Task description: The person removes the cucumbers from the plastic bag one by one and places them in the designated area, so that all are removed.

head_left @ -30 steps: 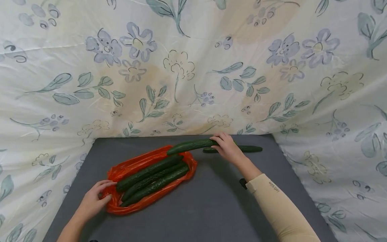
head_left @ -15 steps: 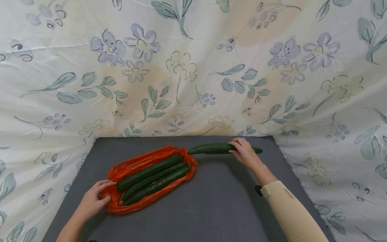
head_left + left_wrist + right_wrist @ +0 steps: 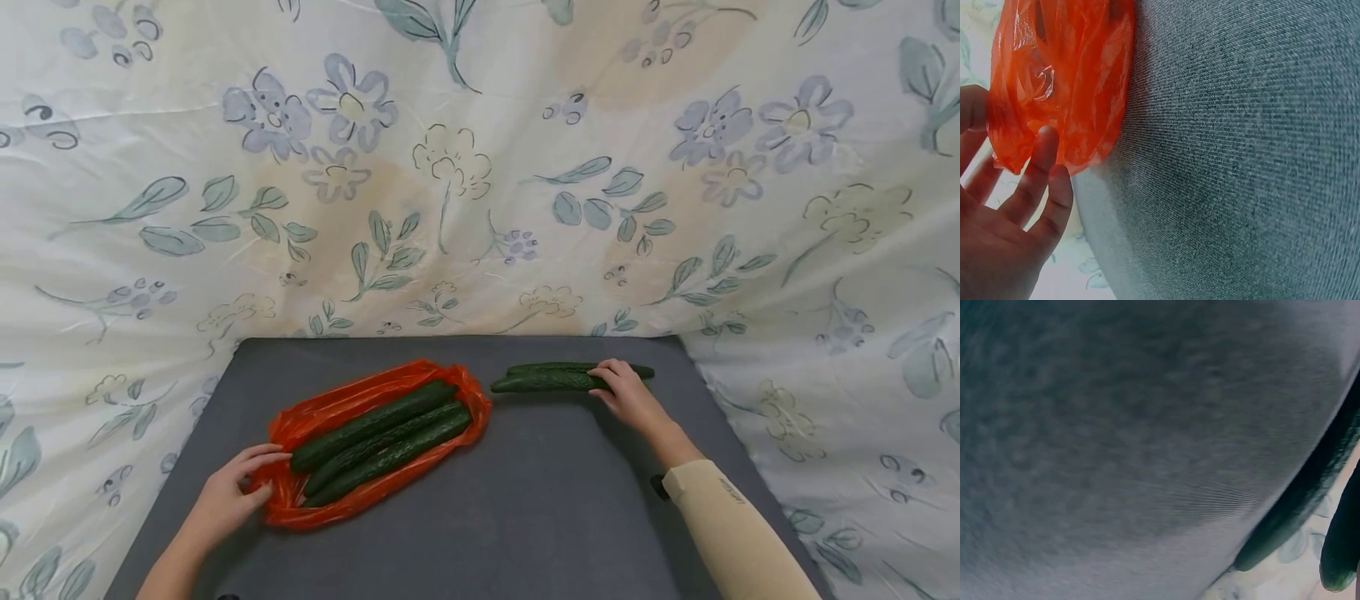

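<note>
A red plastic bag (image 3: 347, 395) lies spread on the grey table (image 3: 495, 517), and three cucumbers (image 3: 386, 442) rest inside it, side by side and slanting along its length. At the near left end of the bag is the left hand (image 3: 236, 492). Its grip is half open: the fingers and the thumb stand apart, bent around this end and touching the plastic; how firmly, I cannot tell. To the right of the bag, the right hand (image 3: 628, 393) has its grip closed upon one end of a cucumber, the nearer cucumber (image 3: 543, 382), whose other tip is near the bag. Just behind it lies the farther cucumber (image 3: 551, 367), almost parallel. Beyond the bag hangs a flowered cloth (image 3: 450, 250).
</note>
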Tool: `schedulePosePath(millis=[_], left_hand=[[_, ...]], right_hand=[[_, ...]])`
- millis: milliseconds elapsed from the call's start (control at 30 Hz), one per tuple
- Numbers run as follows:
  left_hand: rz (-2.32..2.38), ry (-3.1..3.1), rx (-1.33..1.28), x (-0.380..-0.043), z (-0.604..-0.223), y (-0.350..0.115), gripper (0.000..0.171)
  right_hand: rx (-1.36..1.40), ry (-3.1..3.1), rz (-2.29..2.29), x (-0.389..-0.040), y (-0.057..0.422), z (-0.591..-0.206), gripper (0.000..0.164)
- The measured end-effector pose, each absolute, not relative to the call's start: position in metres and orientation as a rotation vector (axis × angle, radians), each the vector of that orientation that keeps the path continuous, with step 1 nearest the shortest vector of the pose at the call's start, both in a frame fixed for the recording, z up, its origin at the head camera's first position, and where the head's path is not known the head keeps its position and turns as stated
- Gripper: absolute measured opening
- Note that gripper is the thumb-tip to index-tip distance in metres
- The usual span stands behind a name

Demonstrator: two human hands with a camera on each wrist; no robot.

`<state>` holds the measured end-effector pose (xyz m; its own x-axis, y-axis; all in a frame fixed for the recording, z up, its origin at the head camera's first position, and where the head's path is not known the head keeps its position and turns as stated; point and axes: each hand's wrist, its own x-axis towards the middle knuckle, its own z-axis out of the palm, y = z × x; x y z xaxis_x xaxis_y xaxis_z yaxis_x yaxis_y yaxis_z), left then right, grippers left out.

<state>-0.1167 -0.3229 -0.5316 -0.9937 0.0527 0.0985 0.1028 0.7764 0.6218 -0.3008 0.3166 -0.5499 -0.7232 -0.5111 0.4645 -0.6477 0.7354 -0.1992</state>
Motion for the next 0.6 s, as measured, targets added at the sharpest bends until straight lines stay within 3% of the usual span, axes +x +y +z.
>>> schedulePosePath(millis=[600], left_hand=[[-1.098,-2.902,-0.100,-0.116,-0.534,-0.321,0.043]], right_hand=[[0.719,-2.784,0.471,-0.311,0.337,-0.566,0.035]])
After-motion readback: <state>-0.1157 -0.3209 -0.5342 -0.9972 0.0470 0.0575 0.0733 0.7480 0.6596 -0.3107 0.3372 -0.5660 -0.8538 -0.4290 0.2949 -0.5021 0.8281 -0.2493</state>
